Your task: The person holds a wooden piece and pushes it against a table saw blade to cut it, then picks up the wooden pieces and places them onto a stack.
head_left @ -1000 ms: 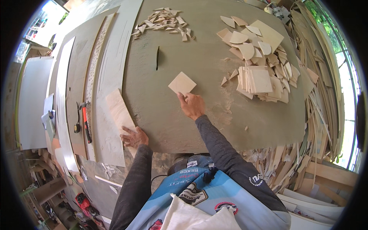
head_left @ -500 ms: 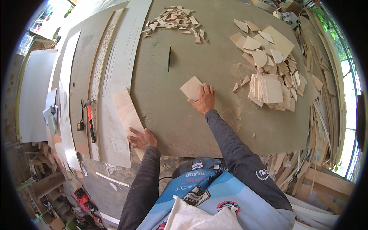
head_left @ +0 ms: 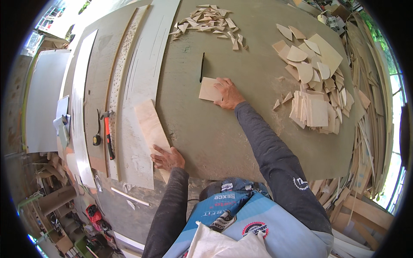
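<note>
My right hand (head_left: pixel 228 93) grips the right side of a small square plywood piece (head_left: pixel 208 89), thumb at its near edge and fingers over its top. The piece lies flat on the grey-brown tabletop (head_left: pixel 206 142). Just beyond its far left corner, a narrow dark upright strip (head_left: pixel 202 66) shows in the tabletop; whether it is a blade or a slot, I cannot tell. My left hand (head_left: pixel 168 158) rests with fingers spread on the near end of a long plywood strip (head_left: pixel 151 122), which lies slantwise partly over a pale board.
Thin pointed offcuts (head_left: pixel 210 20) lie at the far side. On the right are a heap of curved plywood pieces (head_left: pixel 304 72) and stacked squares (head_left: pixel 310 109). A hammer (head_left: pixel 109 135) and tape measure (head_left: pixel 97 139) lie left. Upright wood sheets (head_left: pixel 368 73) line the right edge.
My right hand has pushed the plywood square forward to the near end of the dark strip and turned it from a diamond slant to nearly straight. The left hand stays on the plywood strip.
</note>
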`<state>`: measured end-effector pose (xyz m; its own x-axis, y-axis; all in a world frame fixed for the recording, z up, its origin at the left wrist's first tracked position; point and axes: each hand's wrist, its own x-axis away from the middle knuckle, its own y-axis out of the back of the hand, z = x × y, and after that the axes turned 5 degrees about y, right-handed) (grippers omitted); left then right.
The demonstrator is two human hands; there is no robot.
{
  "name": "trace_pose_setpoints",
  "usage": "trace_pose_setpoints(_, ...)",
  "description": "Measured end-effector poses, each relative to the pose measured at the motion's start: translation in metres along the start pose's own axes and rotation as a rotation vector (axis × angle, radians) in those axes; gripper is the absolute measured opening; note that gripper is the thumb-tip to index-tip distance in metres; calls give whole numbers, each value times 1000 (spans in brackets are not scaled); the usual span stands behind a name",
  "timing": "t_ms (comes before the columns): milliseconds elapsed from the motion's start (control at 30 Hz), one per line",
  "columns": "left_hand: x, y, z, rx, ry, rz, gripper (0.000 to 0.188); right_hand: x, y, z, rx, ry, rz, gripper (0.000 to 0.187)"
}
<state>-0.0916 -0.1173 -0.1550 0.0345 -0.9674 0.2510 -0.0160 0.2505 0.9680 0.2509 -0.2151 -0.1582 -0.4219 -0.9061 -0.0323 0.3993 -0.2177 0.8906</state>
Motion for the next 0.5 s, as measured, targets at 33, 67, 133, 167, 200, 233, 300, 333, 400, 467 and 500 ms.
trace_pose_setpoints(33,-2,-1,1,1,12,4,91,-2,3,-1,7,11,22,76)
trace_pose_setpoints(67,-5,-5,3,2,22,9,92,-5,6,-1,14,20,43,77)
trace_pose_setpoints(133,-8,-15,7,2,34,5,92,-9,10,-2,22,42,60,77)
trace_pose_setpoints(167,-10,-20,10,0,36,-5,93,-11,11,-2,26,52,67,78)
trace_pose_setpoints(200,-10,-20,9,-4,34,-14,93,-11,10,-5,28,47,76,78)
trace_pose_setpoints(233,-9,-20,8,0,33,-10,93,-12,9,-6,30,42,84,78)
trace_pose_setpoints(300,-7,-16,6,10,34,-4,92,-14,8,-9,28,43,87,78)
trace_pose_setpoints(333,-7,-17,7,3,30,-17,92,-15,7,-10,24,49,81,78)
trace_pose_setpoints(400,-8,-18,9,-10,22,-42,91,-17,8,-9,19,56,80,78)
trace_pose_setpoints(467,-6,-14,7,-18,23,-35,91,-18,10,-8,18,58,86,77)
trace_pose_setpoints(500,-5,-12,6,-20,24,-31,90,-18,9,-9,11,57,81,77)
